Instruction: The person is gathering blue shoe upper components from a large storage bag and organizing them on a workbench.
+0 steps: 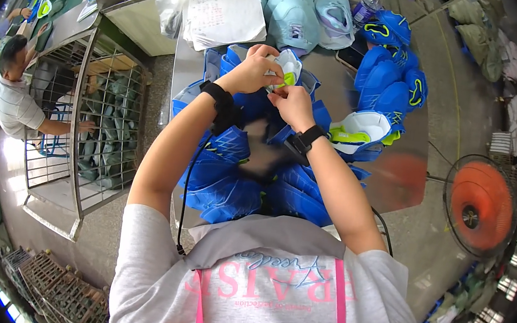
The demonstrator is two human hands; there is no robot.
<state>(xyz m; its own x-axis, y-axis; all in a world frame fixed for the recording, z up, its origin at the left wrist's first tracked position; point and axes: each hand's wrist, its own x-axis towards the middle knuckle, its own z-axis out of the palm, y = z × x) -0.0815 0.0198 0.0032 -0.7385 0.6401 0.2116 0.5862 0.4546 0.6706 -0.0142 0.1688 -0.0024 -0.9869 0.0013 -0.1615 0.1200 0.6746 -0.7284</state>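
Note:
At the far part of the metal table [390, 176], both my hands work on a blue shoe upper [288, 61] with a white lining and a yellow-green tongue piece. My left hand [253, 73] comes at it from the left, fingers bent and closed on its edge. From the near side my right hand [294, 109] pinches the yellow-green part, thumb and finger together. Several blue uppers [223, 189] lie in a ring below my wrists. Another upper [364, 127], white inside with yellow-green, rests right of my right wrist.
Stacked blue uppers [382, 80], pale blue uppers [293, 22], a purple-capped bottle [369, 7] and a written paper [225, 14] with pens sit along the far side. An orange fan [480, 199] stands right. Left, a person [18, 89] reaches into a wire cage cart [76, 134].

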